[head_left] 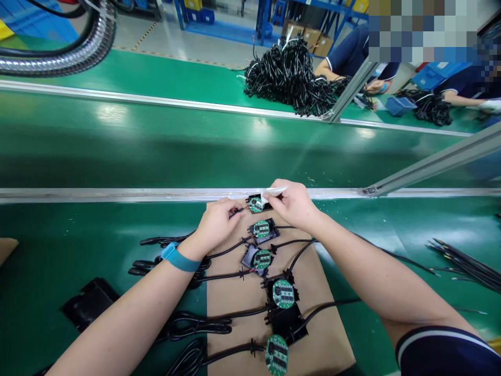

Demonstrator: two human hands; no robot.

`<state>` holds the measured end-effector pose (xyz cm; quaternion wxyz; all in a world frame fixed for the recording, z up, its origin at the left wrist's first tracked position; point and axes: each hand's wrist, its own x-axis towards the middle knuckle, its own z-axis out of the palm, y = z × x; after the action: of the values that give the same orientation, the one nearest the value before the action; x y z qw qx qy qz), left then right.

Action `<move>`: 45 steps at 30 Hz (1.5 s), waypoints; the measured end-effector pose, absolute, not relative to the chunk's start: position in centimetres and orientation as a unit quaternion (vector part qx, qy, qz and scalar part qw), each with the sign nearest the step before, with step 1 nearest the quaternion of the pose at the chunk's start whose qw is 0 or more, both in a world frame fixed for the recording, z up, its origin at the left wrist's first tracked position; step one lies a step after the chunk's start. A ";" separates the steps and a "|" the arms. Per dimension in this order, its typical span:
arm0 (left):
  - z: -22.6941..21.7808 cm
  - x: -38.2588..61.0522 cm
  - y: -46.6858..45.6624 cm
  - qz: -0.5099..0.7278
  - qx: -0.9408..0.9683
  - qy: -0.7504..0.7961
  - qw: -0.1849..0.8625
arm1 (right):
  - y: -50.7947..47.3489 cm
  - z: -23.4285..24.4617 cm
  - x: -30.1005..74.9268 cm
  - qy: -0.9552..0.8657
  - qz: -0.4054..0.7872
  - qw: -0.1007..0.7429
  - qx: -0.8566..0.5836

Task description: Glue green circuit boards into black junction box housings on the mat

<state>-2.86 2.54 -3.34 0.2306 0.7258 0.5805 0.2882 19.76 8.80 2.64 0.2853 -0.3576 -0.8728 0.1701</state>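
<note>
At the far end of the brown cardboard sheet [230, 344], my left hand [216, 223] pinches a black cable [236, 212] just left of a round green circuit board [256, 204]. My right hand [294, 206] is closed on a thin white piece [274, 192], perhaps a folded wipe, whose tip touches or covers the right edge of that board. A black plastic housing lies under the board, mostly hidden. Nearer me, several more boards, such as this green circuit board [283, 294], lie on or beside black housings [288, 322] with cables attached.
Coiled black cables [195, 324] lie left of the cardboard, near a dark object [90, 303]. Loose cables [465, 263] lie right. A metal rail [117, 195] and slanted post [438, 162] stand ahead. Beyond, a cable heap [287, 75] sits near co-workers' arms [332, 70].
</note>
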 end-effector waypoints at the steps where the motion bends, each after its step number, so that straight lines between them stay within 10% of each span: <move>1: -3.4 -2.9 2.5 0.288 0.725 0.582 0.231 | 8.7 2.7 19.9 -0.873 0.168 0.284 -0.359; 45: -2.4 -2.8 2.8 0.251 0.733 0.577 0.258 | 7.3 3.2 20.8 -0.880 0.151 0.294 -0.340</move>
<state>-2.85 2.80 -2.37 0.2584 0.7327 0.5773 0.2512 20.80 7.28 3.20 0.2936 -0.3404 -0.8804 0.1510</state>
